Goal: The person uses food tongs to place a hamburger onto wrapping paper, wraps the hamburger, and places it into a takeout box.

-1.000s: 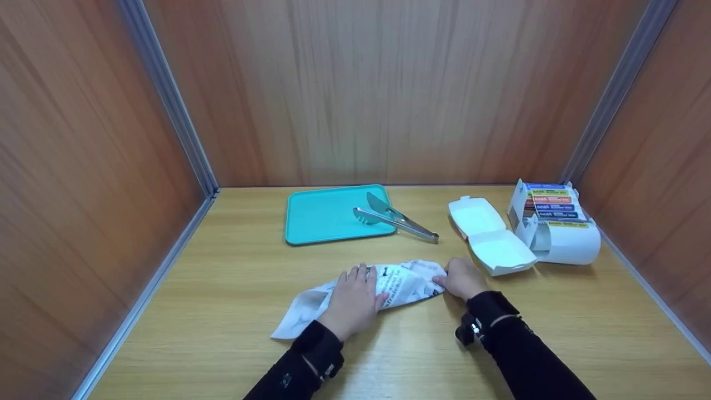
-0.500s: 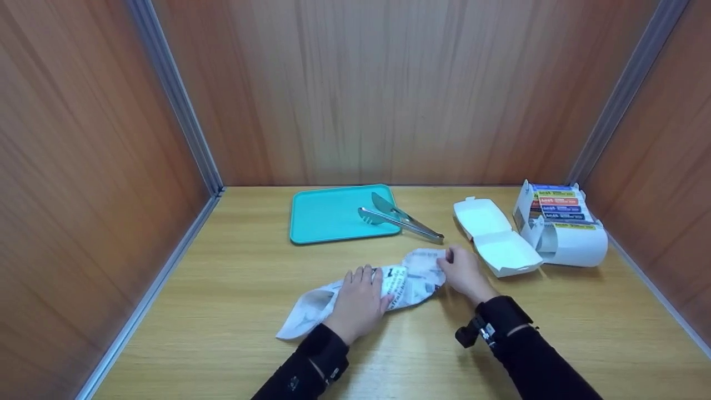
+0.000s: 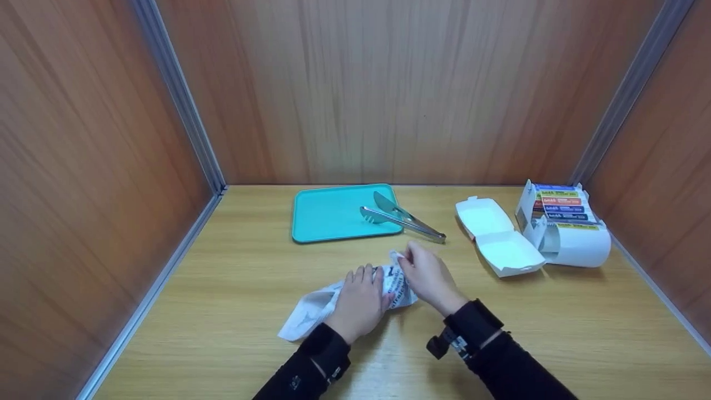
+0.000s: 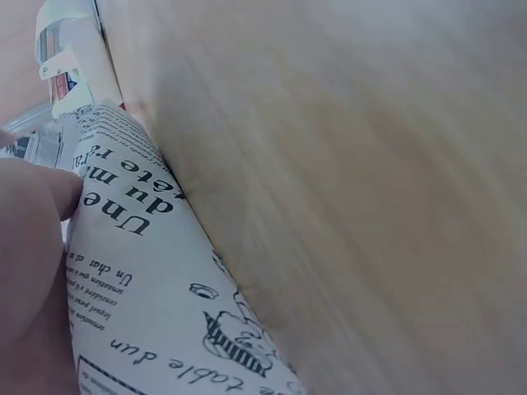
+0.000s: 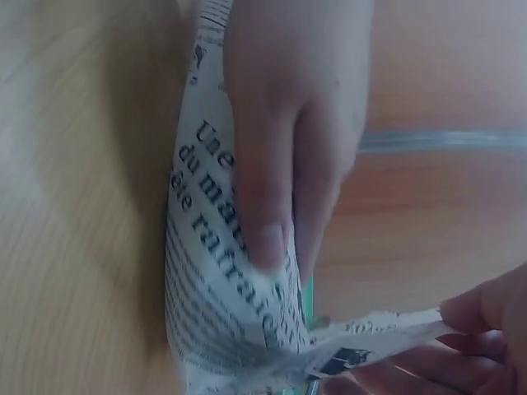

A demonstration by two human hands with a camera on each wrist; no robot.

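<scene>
Newsprint-patterned wrapping paper (image 3: 314,311), rolled into a long bundle, lies on the table; whatever is inside is hidden. My left hand (image 3: 358,303) rests flat across the bundle's middle, fingers straight and thumb on the near side. At the right end my right hand (image 3: 430,278) pinches the loose paper and has it folded back toward the left hand. The right wrist view shows that paper end (image 5: 362,341) stretched between the bundle and the pinching fingertips (image 5: 469,313). To the left, the paper's other end is loose and flattened.
Behind the bundle lies a turquoise tray (image 3: 328,216) with metal tongs (image 3: 414,225) resting partly on it. An opened white takeaway box (image 3: 502,239) stands to the right, beside a white printed carton holder (image 3: 577,244). Wooden panels (image 3: 355,94) enclose the table.
My right hand has lifted the paper's right end, then carried it leftward over the bundle, shortening it. The left hand stays pressed on the bundle.
</scene>
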